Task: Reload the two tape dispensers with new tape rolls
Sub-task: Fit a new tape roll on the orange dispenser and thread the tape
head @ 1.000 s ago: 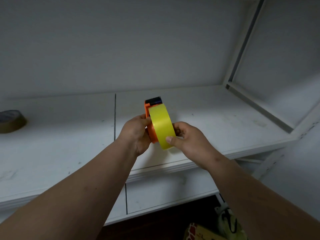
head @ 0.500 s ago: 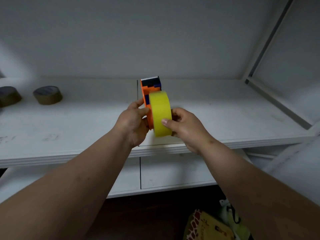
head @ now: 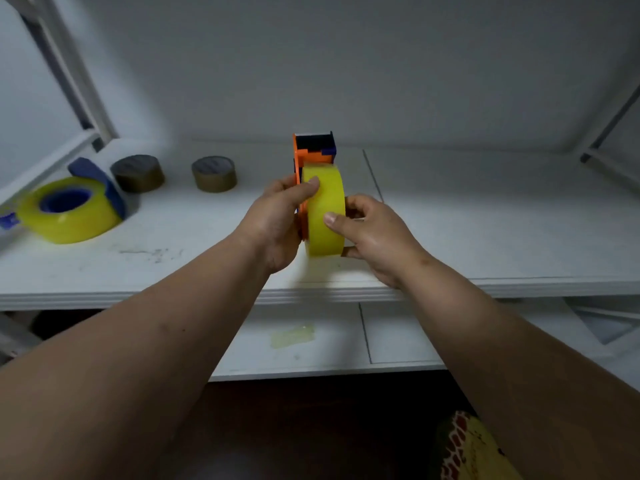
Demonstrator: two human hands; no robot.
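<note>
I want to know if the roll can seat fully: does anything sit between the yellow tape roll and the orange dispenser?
Nothing visible does. The yellow tape roll lies flush against the orange dispenser, held by the left hand and right hand. The hub itself is hidden.

Two tape dispensers were in view: an orange dispenser (head: pixel 313 157) gripped between the left hand (head: pixel 277 220) and the right hand (head: pixel 375 237), and a blue dispenser (head: pixel 97 178) lying on the white shelf (head: pixel 485 237) far to the left of the left hand. Two yellow tape rolls were there, one yellow roll (head: pixel 325 209) mounted on the orange dispenser between the hands and a second yellow roll (head: pixel 69 211) seated on the blue one. Two brown rolls stood on end up and left of the left hand, the nearer brown roll (head: pixel 214 173) and the farther brown roll (head: pixel 138 173) well beside it.
</note>
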